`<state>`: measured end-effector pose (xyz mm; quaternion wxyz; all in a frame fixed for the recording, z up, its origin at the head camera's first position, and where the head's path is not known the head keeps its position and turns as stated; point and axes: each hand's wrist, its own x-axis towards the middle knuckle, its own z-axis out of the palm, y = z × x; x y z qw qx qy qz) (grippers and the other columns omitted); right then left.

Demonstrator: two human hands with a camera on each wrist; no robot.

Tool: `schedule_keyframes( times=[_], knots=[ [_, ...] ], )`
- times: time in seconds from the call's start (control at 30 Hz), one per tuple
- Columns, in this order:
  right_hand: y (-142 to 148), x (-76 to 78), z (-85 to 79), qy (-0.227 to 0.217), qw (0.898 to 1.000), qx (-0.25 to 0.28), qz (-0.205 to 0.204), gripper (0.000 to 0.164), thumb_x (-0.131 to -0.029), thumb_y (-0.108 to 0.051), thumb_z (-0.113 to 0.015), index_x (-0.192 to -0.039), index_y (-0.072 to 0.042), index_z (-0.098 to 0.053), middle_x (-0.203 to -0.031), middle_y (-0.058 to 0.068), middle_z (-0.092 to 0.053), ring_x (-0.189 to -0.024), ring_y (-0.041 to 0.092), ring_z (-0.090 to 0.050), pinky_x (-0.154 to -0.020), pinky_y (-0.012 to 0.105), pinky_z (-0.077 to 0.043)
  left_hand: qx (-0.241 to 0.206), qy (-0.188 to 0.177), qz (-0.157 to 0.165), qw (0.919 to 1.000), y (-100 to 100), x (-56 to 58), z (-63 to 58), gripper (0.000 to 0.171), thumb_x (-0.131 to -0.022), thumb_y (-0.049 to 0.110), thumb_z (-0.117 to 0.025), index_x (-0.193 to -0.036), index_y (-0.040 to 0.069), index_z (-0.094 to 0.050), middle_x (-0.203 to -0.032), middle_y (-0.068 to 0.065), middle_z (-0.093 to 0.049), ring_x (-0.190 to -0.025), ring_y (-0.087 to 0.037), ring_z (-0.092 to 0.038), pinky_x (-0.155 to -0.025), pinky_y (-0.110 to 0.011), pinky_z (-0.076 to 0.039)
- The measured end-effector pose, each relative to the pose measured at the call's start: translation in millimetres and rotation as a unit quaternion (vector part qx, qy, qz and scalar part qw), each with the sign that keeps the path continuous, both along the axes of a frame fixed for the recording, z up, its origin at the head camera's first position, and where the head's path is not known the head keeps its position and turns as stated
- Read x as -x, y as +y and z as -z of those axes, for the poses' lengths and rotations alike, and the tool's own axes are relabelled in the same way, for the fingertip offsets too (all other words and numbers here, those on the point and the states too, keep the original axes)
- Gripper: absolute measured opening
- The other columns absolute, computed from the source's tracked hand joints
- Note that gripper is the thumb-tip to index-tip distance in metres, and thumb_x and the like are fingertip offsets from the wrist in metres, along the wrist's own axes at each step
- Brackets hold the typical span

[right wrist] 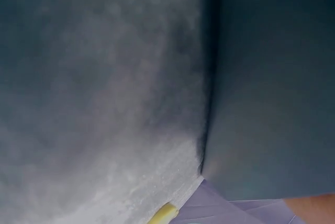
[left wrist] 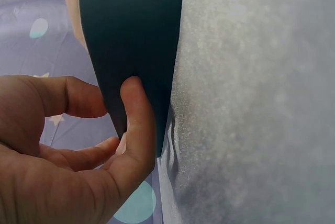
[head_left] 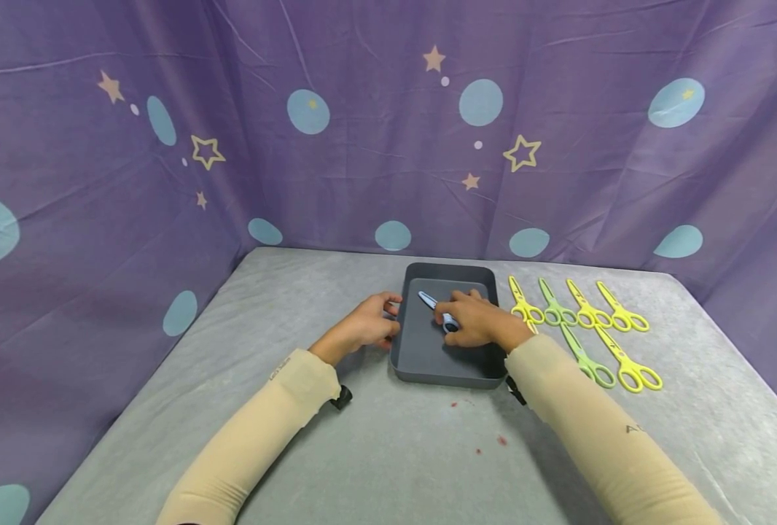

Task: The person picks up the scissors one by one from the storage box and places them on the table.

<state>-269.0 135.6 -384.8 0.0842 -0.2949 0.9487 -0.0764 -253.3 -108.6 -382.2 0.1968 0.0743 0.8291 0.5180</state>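
Observation:
A dark grey rectangular tray (head_left: 450, 373) stands on the grey table. At its left wall my left hand (head_left: 367, 321) holds on; in the left wrist view the fingers (left wrist: 138, 114) lie on the outer side and the thumb meets the rim. Inside the tray, a pair of light blue scissors (head_left: 428, 298) points its blades up and left. My right hand (head_left: 472, 319) reaches over the right wall and grips these scissors by the handles, partly covering them. The right wrist view mostly shows the tray's outer wall (right wrist: 272, 103), with a bit of the hand at the lower right.
Right of the tray lie several yellow scissors (head_left: 633, 373) and green scissors (head_left: 585, 361) in rows, one pair partly hidden by the right arm. A purple patterned curtain (head_left: 388, 146) hangs behind the table (head_left: 388, 452). Small red marks spot the tabletop near the front.

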Motion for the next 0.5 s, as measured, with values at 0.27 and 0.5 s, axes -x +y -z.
schedule_keyframes(
  times=[0.27,0.5],
  knots=[
    [-1.9,-1.3,-1.1,0.013,1.0,-0.004,-0.005,0.025,-0.084,-0.033,-0.077,-0.105,-0.029,-0.064,-0.104,0.002,-0.053,-0.091,0.029,-0.046,-0.075,0.043,-0.04,0.0,0.004,0.001,1.0,0.4,-0.1,-0.1,0.068,-0.089,-0.007,-0.055,-0.155,0.006,-0.039,-0.136,-0.019,-0.049,-0.088,-0.026,-0.062,-0.066,-0.04,-0.061],
    [-3.7,-1.0,-0.1,0.022,1.0,-0.008,-0.007,0.025,-0.081,-0.033,-0.081,-0.099,-0.029,-0.064,-0.102,0.002,-0.052,-0.091,0.029,-0.044,-0.074,0.04,-0.037,-0.001,0.001,0.003,1.0,0.1,0.0,0.1,0.068,-0.09,-0.007,-0.055,-0.155,0.006,-0.039,-0.137,-0.019,-0.048,-0.088,-0.026,-0.062,-0.067,-0.041,-0.061]
  ],
)
